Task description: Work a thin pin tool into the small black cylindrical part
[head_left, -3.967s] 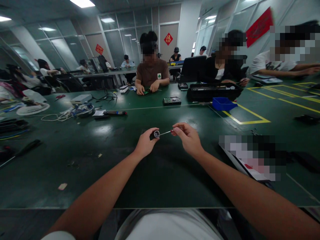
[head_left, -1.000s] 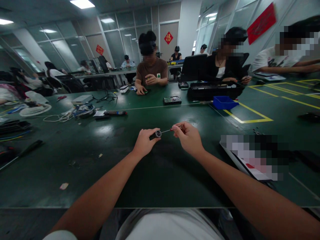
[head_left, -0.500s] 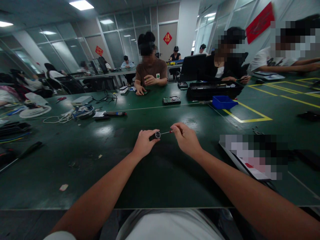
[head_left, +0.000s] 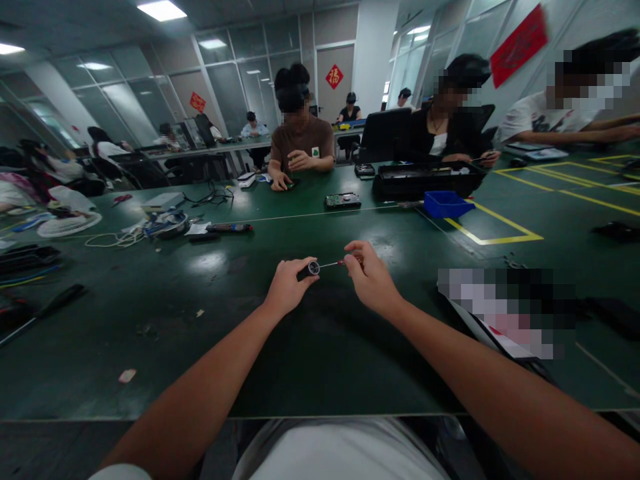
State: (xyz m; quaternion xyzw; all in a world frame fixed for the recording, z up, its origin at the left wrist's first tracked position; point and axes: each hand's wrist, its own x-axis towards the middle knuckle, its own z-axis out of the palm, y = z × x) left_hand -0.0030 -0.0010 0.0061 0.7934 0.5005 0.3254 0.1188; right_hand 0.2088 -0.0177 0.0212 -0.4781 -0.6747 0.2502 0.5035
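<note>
Thumb and fingers of my left hand (head_left: 289, 285) are closed around a small black cylindrical part (head_left: 313, 268), whose round, light-rimmed end faces right. Too little of it shows to name its kind. My right hand (head_left: 369, 275) grips a screwdriver (head_left: 341, 263) by its red handle, which the fingers partly cover. The thin metal shaft points left, and its tip meets the round end of the black part; whether it sits in a screw I cannot tell. Both hands are above the green table (head_left: 320, 360).
A blue bin (head_left: 449, 204) and a circuit-board device (head_left: 343, 200) lie further back. On the left are a pen-like tool (head_left: 229, 228), coiled cables (head_left: 167, 225) and a long screwdriver (head_left: 47, 310). A blurred-out flat item (head_left: 493, 327) lies right. A person (head_left: 303, 143) sits opposite.
The fingers of my right hand have shifted on the screwdriver handle, the index finger lifting and loosening. My left hand keeps its hold on the black part.
</note>
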